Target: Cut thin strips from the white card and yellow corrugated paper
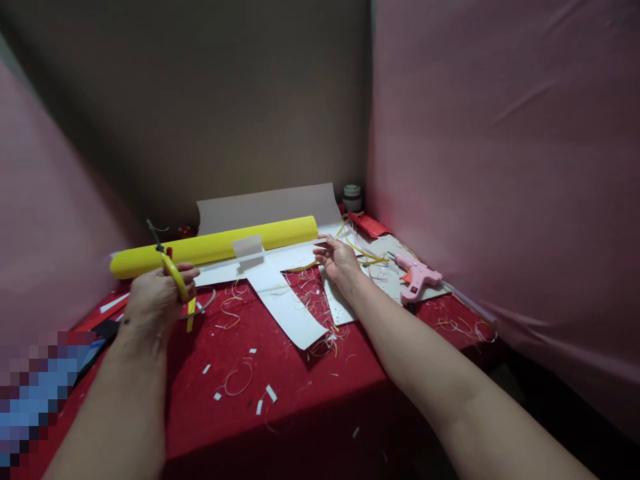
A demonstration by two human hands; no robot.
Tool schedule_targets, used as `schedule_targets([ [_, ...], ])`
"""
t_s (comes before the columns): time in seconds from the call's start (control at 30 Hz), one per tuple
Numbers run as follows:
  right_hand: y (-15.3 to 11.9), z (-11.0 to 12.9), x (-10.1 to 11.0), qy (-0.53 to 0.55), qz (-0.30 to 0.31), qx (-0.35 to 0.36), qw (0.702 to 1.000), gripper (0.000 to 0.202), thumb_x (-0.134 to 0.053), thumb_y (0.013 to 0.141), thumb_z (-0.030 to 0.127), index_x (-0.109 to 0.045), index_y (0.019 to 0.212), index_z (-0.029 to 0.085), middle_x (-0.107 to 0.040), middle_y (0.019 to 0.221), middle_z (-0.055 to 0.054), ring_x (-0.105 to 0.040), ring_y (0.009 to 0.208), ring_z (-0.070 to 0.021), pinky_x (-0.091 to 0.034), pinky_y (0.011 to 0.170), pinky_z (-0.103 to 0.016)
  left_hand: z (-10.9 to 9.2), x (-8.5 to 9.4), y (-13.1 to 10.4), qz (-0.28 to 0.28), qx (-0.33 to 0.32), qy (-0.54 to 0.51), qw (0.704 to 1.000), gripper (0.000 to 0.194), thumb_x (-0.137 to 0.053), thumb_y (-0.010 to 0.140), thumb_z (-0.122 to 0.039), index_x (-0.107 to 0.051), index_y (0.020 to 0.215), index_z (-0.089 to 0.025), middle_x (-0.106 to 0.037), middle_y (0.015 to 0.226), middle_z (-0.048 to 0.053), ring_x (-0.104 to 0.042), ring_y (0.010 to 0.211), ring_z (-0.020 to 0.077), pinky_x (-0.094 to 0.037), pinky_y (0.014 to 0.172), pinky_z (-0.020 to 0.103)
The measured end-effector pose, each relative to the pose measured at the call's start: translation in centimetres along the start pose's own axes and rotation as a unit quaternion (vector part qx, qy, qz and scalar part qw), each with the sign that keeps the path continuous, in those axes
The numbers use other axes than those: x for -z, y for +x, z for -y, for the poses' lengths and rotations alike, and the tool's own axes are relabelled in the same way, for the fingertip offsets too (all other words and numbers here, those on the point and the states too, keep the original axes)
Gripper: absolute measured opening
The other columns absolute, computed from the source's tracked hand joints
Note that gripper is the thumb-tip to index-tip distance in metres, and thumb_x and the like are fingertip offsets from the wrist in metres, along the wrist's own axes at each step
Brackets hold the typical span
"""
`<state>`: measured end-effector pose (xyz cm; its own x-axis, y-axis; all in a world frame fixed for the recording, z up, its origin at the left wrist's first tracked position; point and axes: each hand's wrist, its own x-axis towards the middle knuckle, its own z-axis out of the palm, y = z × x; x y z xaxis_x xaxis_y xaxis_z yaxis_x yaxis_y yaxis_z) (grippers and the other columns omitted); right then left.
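My left hand [155, 297] is closed around yellow-handled scissors [175, 277], whose blades point up and away. A narrow white paper strip [290, 250] runs between my two hands. The fingertips of my right hand [343, 263] pinch its right end. Whether my left fingers also touch the strip is unclear. Behind it lies a yellow corrugated roll [225, 240], with a small white paper piece [247, 245] in front of it. Below the strip, a cut white sheet [287, 310] extends toward me on the red cloth [200, 420].
A pink glue gun [419, 277] rests on a grey board [390, 257] at right. Behind are a lidded jar [352, 198], a red packet [369, 225] and a large white sheet [270, 203]. Paper scraps [271, 393] and thread trimmings [239, 380] litter the cloth. Pink curtains [500, 167] flank the table.
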<state>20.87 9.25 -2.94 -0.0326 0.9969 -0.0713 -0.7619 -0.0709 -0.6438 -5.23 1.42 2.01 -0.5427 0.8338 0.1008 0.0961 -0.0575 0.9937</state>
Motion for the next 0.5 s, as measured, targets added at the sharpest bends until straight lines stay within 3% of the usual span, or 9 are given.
schedule_targets([
  [0.23,0.18,0.37,0.21,0.03,-0.007,-0.012,0.999,0.013,-0.046,0.08,0.017,-0.057,0.075,0.016,-0.057,0.05,0.002,-0.055,0.044,-0.0095,-0.043,0.043,-0.019,0.35,0.21,0.73,-0.067,0.009,-0.096,0.993,0.02,-0.057,0.051,0.002,-0.053,0.065,-0.012,-0.054,0.045,-0.006,-0.044,0.04,0.005,-0.037,0.041,0.017],
  [0.5,0.28,0.73,0.33,0.049,-0.021,-0.01,0.999,0.01,-0.047,0.079,0.022,-0.057,0.077,0.018,-0.058,0.055,0.003,-0.054,0.045,-0.0088,-0.044,0.045,-0.019,0.48,0.29,1.02,-0.085,-0.023,-0.086,0.992,0.021,-0.062,0.053,-0.008,-0.045,0.063,-0.015,-0.046,0.042,-0.009,-0.041,0.04,0.0051,-0.036,0.041,0.018],
])
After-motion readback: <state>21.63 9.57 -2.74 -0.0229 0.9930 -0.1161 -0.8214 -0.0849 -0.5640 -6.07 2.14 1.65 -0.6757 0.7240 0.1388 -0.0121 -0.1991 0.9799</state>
